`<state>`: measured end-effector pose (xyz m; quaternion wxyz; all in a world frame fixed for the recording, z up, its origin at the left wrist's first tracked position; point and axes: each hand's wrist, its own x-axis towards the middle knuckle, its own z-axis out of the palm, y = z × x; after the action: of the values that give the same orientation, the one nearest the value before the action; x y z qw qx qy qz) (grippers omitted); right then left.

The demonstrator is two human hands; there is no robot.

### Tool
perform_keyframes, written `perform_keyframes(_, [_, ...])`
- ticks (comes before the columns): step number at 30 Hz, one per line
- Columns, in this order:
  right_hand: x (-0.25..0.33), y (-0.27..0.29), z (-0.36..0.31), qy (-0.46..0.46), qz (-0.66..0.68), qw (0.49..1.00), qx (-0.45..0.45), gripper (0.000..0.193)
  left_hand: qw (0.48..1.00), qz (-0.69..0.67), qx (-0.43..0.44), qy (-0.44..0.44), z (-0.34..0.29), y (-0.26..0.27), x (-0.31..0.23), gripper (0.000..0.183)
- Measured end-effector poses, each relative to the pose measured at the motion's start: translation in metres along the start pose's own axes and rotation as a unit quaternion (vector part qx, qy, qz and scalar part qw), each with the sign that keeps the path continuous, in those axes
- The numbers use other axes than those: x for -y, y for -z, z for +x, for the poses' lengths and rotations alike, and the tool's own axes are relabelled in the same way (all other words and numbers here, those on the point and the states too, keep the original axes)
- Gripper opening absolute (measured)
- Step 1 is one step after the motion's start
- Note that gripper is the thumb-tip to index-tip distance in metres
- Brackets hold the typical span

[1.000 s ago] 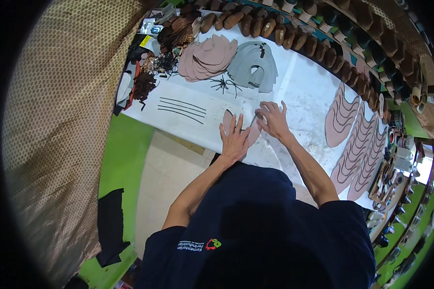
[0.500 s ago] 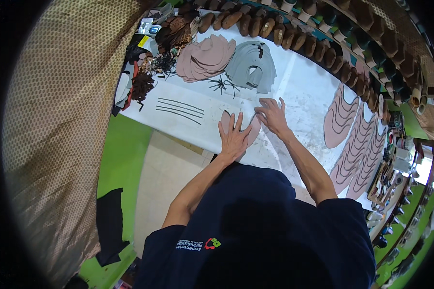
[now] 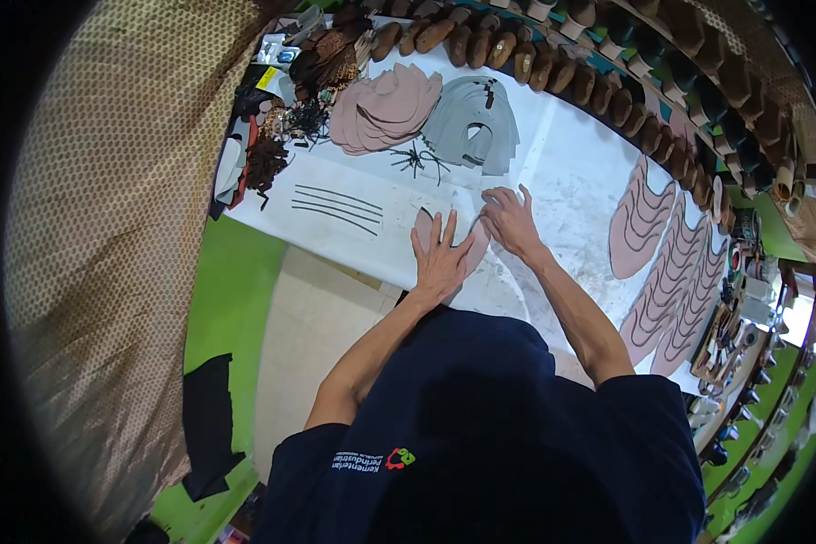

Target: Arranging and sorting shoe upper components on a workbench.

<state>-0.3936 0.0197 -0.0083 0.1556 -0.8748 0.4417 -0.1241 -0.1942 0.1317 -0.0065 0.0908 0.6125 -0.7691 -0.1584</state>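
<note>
the fingers of the right hand [image 3: 511, 220] are bent, thumb and forefinger close together at the right-hand edge of a pink piece [image 3: 477, 254]; from where i stand i can't tell whether they pinch anything. the left hand [image 3: 439, 266] lies flat with its fingers spread wide, gripping nothing, pressing that same piece to the near side of the white worktop [image 3: 562, 172]. a dark line shows at the piece's far left tip, beside the left fingers.

i take the step in hand to be edge work, the right fingertips dealing with the rim while the left palm pins the piece. the next move, in my judgement, calls for a firm left palm and light, exact right fingertips along the curve.

to the left lie four dark strips [image 3: 337, 204], apart from one another. farther off are a tangle of black strips [image 3: 415, 161], a pink stack [image 3: 385, 109] and a grey stack [image 3: 471, 118]. well to the right, pink pieces with dark curved edges [image 3: 642, 222] overlap in rows. brown shoe forms [image 3: 501, 51] line the far edge.
</note>
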Motion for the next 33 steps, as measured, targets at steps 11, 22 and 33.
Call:
perform_keyframes(11, [0.006, 0.001, -0.009, -0.03, 0.027, 0.998, -0.042, 0.011, 1.0, 0.006, 0.0, -0.01, 0.004, -0.002, 0.001, 0.06])
perform_keyframes(22, [-0.002, -0.004, -0.001, -0.038, 0.062, 0.997, -0.019, 0.014, 0.999, 0.017, 0.036, -0.011, 0.007, 0.002, 0.0, 0.065])
perform_keyframes(33, [0.001, -0.003, -0.001, -0.078, 0.093, 0.992, -0.014, 0.015, 0.999, 0.026, 0.043, -0.006, 0.012, 0.003, -0.005, 0.07])
